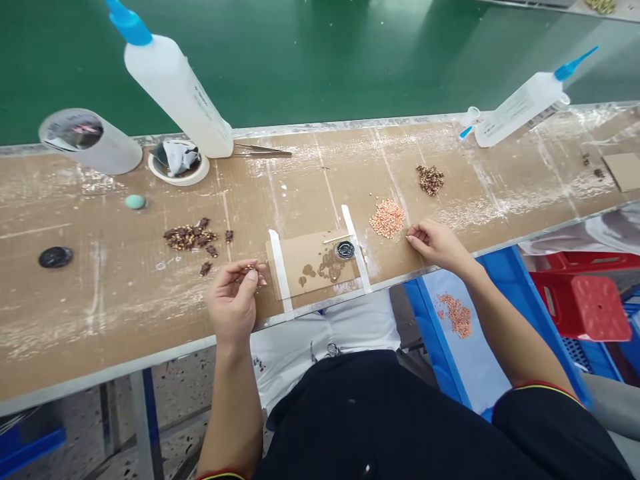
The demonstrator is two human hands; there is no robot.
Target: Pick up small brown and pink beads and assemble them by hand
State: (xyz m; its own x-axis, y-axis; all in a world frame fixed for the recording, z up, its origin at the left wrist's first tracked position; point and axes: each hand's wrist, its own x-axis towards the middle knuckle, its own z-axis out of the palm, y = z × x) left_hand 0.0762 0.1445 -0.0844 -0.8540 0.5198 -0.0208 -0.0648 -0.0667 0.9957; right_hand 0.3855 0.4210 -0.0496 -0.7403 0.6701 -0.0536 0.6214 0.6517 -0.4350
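Note:
My left hand [234,300] is closed, thumb against fingers, on a small brown-and-gold piece [251,268] just left of a taped cardboard sheet [295,257]. My right hand [437,245] is pinched at the lower right of a heap of small orange pieces [387,219]; anything in its fingertips is too small to make out. On the cardboard, among dark wet stains, stands a small round pot of black stuff [345,250], with a thin stick [337,239] behind it. Brown-and-gold pieces lie in one pile [186,237] beyond my left hand and another [431,180] beyond the orange heap.
Two blue-tipped bottles [175,93] [520,110], a white cylinder [100,143], a tape roll [179,163] and tweezers [263,151] are along the back. A green lump [135,201] and black lid [55,257] are left. A blue tray [485,373] with orange pieces is below right.

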